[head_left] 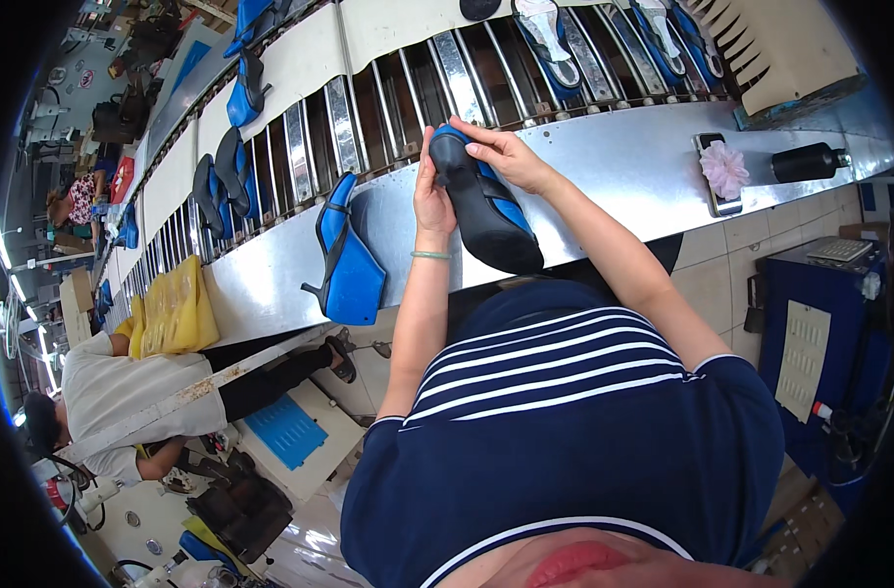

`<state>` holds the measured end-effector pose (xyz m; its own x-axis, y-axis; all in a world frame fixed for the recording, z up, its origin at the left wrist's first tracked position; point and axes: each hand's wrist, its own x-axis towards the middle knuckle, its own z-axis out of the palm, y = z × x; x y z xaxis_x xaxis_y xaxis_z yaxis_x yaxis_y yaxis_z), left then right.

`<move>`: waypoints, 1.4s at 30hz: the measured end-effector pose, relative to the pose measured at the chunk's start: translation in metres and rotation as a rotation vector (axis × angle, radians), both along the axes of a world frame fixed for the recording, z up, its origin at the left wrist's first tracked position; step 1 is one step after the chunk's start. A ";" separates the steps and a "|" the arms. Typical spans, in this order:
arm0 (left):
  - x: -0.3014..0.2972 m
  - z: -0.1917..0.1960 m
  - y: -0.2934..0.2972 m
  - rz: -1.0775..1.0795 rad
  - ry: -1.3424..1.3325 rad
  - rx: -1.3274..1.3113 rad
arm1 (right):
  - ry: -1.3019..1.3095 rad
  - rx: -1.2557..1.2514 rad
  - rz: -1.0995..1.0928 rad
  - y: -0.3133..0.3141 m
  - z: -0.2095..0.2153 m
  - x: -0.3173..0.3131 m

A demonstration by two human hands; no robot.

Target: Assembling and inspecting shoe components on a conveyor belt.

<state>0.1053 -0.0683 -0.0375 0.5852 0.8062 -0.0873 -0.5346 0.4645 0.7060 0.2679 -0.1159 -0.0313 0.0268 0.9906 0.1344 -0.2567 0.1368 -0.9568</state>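
Observation:
Between my two hands is a high-heeled sandal [486,218] with a black sole and blue inside, its heel end up by my fingers and its sole partly turned toward me. My left hand [432,191] is wrapped along the sandal's left side near the heel. On the other side, my right hand [506,157] holds the heel end, thumb on the black surface and fingers at the top edge. A second blue sandal [354,257] with black straps and a thin heel rests on the metal ledge [398,196], left of my left hand.
Beyond the ledge runs a roller conveyor [408,93] carrying several blue and black sandals [550,44]. A phone [717,176] with a pink scrunchie [725,169] and a black bottle [808,163] lie at right. Yellow material [175,309] hangs at left beside another person [138,392].

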 end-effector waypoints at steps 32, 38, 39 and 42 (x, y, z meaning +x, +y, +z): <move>0.002 0.057 0.010 -0.044 0.466 0.128 | -0.266 -0.063 -0.034 -0.026 -0.009 -0.007; 0.006 0.057 0.008 -0.066 0.461 0.129 | -0.581 0.107 -0.222 -0.024 -0.009 -0.010; 0.011 0.059 0.010 -0.059 0.491 0.144 | -0.562 0.093 -0.216 -0.022 -0.008 -0.006; 0.020 0.058 0.009 -0.045 0.550 0.164 | -0.378 -0.017 -0.118 -0.026 -0.001 0.007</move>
<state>0.1256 -0.0594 0.0205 0.5230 0.8103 -0.2641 -0.0505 0.3388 0.9395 0.2752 -0.1416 -0.0328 0.0921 0.9859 0.1400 0.1306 0.1274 -0.9832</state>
